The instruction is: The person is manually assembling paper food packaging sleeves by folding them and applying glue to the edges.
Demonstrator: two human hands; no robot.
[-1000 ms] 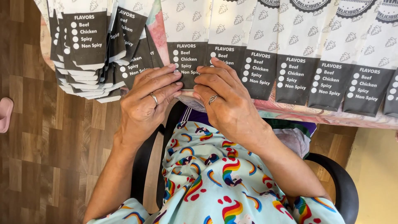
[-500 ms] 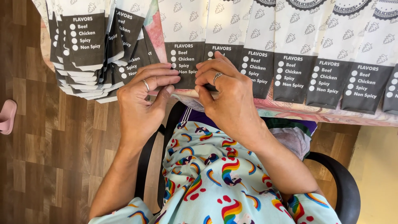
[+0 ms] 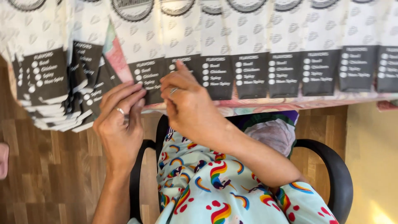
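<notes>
A row of white flat packets with dark label panels (image 3: pixel 253 74) lies along the table edge. My right hand (image 3: pixel 188 105) is over the second packet from the left, with one fingertip pressing on its dark panel (image 3: pixel 177 66). The back of the hand faces me, so its curled fingers and palm are hidden. My left hand (image 3: pixel 120 124), wearing a ring, lies flat with its fingers stretched onto the lower corner of the neighbouring packet (image 3: pixel 147 81). It holds nothing.
A fanned stack of the same packets (image 3: pixel 45 83) hangs over the table's left end. The table has a patterned cloth edge (image 3: pixel 290 105). I sit in a black chair with curved armrests (image 3: pixel 336 174) above a wooden floor (image 3: pixel 49 174). A pink thing (image 3: pixel 3 159) shows at the far left.
My right hand has slid up onto the packet's dark panel. My left hand's fingers have straightened and lie flatter on the packet corner. The view has moved closer to the table.
</notes>
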